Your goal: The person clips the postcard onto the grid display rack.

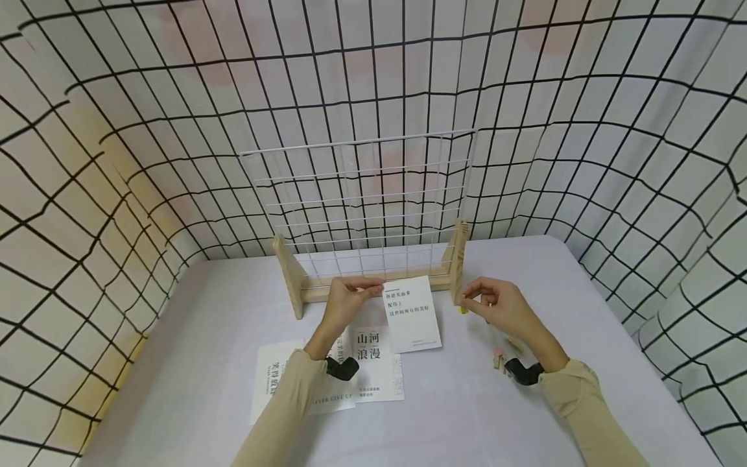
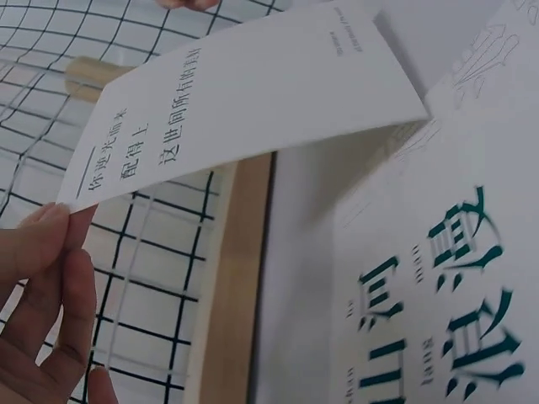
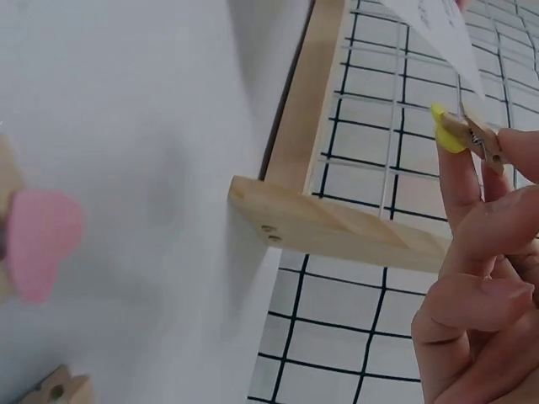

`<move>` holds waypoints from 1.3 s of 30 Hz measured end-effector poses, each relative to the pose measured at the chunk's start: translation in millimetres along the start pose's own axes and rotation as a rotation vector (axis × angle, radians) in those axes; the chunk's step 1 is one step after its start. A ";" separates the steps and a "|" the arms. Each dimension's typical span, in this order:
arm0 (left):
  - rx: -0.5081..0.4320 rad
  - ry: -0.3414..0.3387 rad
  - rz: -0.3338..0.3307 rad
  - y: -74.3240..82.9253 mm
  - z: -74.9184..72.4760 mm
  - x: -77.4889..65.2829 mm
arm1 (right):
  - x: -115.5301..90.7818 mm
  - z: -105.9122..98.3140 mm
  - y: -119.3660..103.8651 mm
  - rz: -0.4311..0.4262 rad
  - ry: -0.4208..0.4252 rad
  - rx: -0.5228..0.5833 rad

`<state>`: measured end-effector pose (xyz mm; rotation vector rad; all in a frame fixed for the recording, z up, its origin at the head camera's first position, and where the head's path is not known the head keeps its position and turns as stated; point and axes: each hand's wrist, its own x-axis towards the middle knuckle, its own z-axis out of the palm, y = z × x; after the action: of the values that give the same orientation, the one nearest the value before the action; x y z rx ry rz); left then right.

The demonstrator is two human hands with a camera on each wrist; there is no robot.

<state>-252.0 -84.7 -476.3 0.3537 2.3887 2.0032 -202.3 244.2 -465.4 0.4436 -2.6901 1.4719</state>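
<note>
Between thumb and fingers my left hand (image 1: 348, 299) pinches the top left corner of a white card (image 1: 412, 318) printed with dark lettering. The card hangs tilted in front of the rack, its lower edge over the other cards' right side. My right hand (image 1: 498, 303) pinches a small wooden clothespin (image 3: 477, 139) with a yellow decoration (image 3: 450, 133) on it, beside the rack's right foot (image 1: 460, 263). The rack is a white wire grid (image 1: 373, 194) on a wooden base (image 1: 318, 293).
Several printed cards (image 1: 379, 383) lie overlapping on the white tabletop (image 1: 455, 415), partly under my left forearm. Small clothespins lie near my right wrist, one with a pink heart (image 3: 44, 240). Black-lined netting (image 1: 362, 84) surrounds the table at back and sides.
</note>
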 end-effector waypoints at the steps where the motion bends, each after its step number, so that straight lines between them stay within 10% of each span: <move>1: 0.001 0.014 0.002 2.0 -2.3 0.1 | 2.1 -0.3 -0.9 -0.001 0.003 0.008; 39: 0.107 0.249 0.238 96.4 -99.5 15.5 | 67.3 10.0 -58.9 -0.095 -0.125 0.446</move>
<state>-265.4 -163.4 -362.0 0.4327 2.7294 2.1330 -250.0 190.6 -411.0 0.6919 -2.3683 2.0784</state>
